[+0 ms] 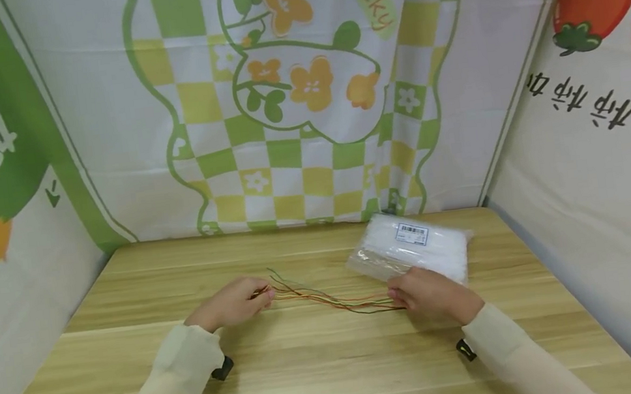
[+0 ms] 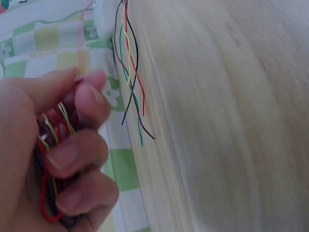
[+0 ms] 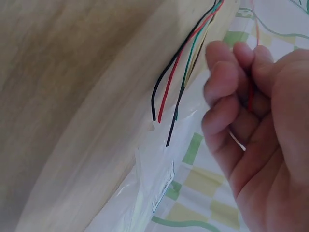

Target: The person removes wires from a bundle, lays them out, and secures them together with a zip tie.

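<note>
In the head view, several thin coloured wires (image 1: 328, 298) lie across the wooden table between the two hands. My left hand (image 1: 234, 303) has its fingers curled round a looped bunch of red, yellow and dark wires (image 2: 44, 200), its thumb and forefinger meeting above the bunch. On the other side, my right hand (image 1: 430, 293) pinches a red wire (image 3: 250, 98) between thumb and fingertips; the wire's end shows inside the palm. Loose black, red and green wire ends (image 3: 165, 99) lie on the table beside the right hand.
A clear plastic bag of white material with a barcode label (image 1: 413, 234) lies at the back right, just behind the right hand. Patterned cloth (image 1: 313, 177) hangs behind the wooden table (image 1: 324, 367) and along both its sides.
</note>
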A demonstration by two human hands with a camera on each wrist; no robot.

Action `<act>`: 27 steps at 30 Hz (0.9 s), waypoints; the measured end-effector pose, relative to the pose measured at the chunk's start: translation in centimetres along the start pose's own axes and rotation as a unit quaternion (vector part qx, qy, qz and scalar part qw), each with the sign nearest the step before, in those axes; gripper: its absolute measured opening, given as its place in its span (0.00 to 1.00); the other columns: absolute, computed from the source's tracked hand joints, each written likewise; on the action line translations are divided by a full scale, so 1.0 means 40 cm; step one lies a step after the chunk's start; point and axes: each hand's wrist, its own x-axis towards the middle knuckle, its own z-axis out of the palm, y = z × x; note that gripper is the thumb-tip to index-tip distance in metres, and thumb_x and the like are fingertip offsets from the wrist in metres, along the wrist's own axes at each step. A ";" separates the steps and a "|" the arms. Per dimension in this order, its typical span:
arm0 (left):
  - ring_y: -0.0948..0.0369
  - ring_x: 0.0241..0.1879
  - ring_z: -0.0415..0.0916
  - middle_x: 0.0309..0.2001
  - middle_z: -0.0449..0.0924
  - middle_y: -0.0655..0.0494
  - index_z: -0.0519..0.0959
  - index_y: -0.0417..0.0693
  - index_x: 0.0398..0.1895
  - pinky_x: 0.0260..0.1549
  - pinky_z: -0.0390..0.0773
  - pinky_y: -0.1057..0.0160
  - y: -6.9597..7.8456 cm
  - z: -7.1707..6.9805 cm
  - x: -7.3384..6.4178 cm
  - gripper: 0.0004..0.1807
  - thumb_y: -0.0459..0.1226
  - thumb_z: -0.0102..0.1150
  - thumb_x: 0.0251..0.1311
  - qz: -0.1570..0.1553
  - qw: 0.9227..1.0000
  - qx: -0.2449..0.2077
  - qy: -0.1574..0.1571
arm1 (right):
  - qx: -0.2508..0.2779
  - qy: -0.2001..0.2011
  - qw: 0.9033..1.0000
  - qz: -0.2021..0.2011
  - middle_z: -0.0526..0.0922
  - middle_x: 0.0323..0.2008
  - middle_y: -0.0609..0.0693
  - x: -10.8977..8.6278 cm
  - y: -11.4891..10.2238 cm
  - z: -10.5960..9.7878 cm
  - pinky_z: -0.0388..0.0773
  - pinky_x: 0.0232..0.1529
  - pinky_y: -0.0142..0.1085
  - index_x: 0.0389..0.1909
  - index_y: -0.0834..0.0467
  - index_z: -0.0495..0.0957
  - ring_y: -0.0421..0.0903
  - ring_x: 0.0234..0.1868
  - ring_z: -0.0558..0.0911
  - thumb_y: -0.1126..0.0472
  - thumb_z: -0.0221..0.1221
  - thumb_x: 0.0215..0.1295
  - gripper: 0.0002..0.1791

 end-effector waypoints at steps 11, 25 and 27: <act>0.67 0.18 0.54 0.18 0.59 0.63 0.64 0.54 0.21 0.25 0.62 0.68 -0.010 0.002 -0.012 0.23 0.39 0.56 0.79 -0.025 0.998 0.030 0.042 | -0.002 -0.033 0.998 0.052 0.69 0.20 0.36 0.003 -0.005 -0.013 0.74 0.32 0.34 0.24 0.47 0.73 0.34 0.23 0.69 0.58 0.58 0.79 0.18; 0.69 0.17 0.52 0.17 0.56 0.66 0.63 0.54 0.20 0.25 0.59 0.70 0.067 0.046 0.019 0.24 0.37 0.56 0.78 0.038 0.997 0.055 0.031 | 0.018 0.006 0.999 0.034 0.72 0.19 0.35 0.007 -0.029 -0.070 0.68 0.27 0.28 0.23 0.48 0.78 0.30 0.22 0.67 0.59 0.66 0.73 0.15; 0.69 0.17 0.52 0.17 0.56 0.66 0.63 0.54 0.21 0.25 0.59 0.70 0.084 0.053 0.025 0.23 0.37 0.56 0.78 0.041 0.997 0.056 0.025 | 0.023 0.012 0.999 0.020 0.76 0.21 0.36 0.018 -0.045 -0.074 0.69 0.27 0.28 0.26 0.49 0.81 0.29 0.23 0.68 0.59 0.68 0.72 0.12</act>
